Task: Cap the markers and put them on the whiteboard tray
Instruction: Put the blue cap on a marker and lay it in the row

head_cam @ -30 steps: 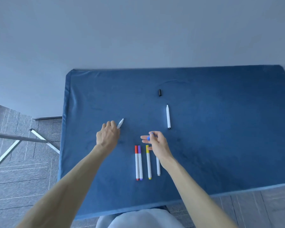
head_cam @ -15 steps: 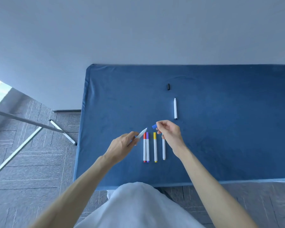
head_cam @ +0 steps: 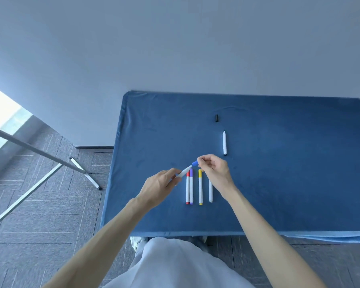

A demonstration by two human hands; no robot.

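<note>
The left hand (head_cam: 161, 183) grips a white marker (head_cam: 183, 172) by its barrel, tip angled up and to the right, held above the worktop (head_cam: 289, 183). The right hand (head_cam: 215, 170) pinches a blue cap (head_cam: 194, 163) between fingertips, and the cap sits at the marker's tip; whether it is seated cannot be told.

Beneath the hands, four capped markers lie parallel: red marker (head_cam: 187, 188) touching purple marker (head_cam: 191, 187), yellow marker (head_cam: 200, 187) just beside, and a fourth marker (head_cam: 210, 193) partly hidden by the right wrist. An uncapped marker (head_cam: 224, 143) lies well apart toward the far edge, with a black cap (head_cam: 216, 118) beyond it.

The row lies near the front edge. The right half of the blue cover is bare. A metal stand (head_cam: 50, 163) occupies the floor off the left edge.
</note>
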